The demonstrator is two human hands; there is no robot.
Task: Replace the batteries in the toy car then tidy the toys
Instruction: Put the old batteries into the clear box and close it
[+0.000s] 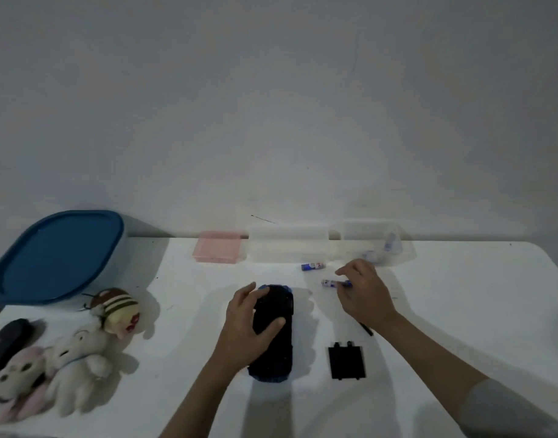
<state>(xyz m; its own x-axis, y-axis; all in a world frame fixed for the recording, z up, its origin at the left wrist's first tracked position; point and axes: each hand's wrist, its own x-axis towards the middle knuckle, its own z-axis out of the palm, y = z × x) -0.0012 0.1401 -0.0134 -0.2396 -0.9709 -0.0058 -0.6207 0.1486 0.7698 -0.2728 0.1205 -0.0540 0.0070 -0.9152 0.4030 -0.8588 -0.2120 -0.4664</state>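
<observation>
Fingers [342,273] of right hand [363,294] curled over a battery [333,283], seemingly pinching its near end; exact contact hard to tell. Left hand [249,324] clamped across the car [276,333], thumb on the right flank, fingers wrapped over the left. Car flipped underside up, dark, blue trim showing at both ends, lying lengthwise at centre of the table [445,311].

Right of the car and farther back, a second battery [313,266], lying apart from the first. Right of the car and nearer, a black cover [346,361], flat on the table, two small tabs on its far edge. Between cover and right wrist, a thin dark tool [367,329], partly hidden under the forearm.

Behind the car, against the wall, a pink box [219,247]; beside it, to the right, two clear boxes [288,245], the farther right one holding small blue-and-white items, blurred.

Far left of the car, a blue-lidded bin [58,256] at the table's back corner. In front of the bin, a doll [118,311] with striped cap, a white plush [78,361], a pink-and-white plush [10,380] and a dark oblong object [7,341], all bunched together and well apart from the car.
</observation>
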